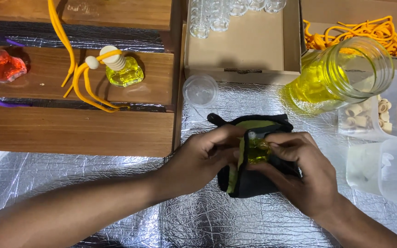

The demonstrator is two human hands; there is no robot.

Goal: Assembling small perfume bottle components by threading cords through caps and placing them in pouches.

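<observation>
- while both hands meet over the foil-covered tabletop (116, 183), a small glass bottle (257, 150) of yellow liquid sits between them, wrapped in a black cloth (253, 181) with a yellow-green lining.
- left hand (203, 156) fingers are curled around the cloth's left edge, gripping it; right hand (299, 170) fingers are pinched on the small glass bottle through the cloth.
- one finished bottle with yellow liquid (124, 73), a wooden cap and a yellow cord stands on the wooden stepped rack (79, 131); one red bottle (3, 66) with a purple cord stands at the rack's left edge.
- one round clear lid (200, 90) lies just beside the cardboard box (249, 46), which holds a cluster of empty clear bottles at its far end; their number is cut off.
- one large glass jar (341, 73), tilted on its side, holds yellow liquid.
- a clear plastic tub (373, 117) holds several wooden caps; a tangle of yellow cords (359, 32) lies behind the jar.
</observation>
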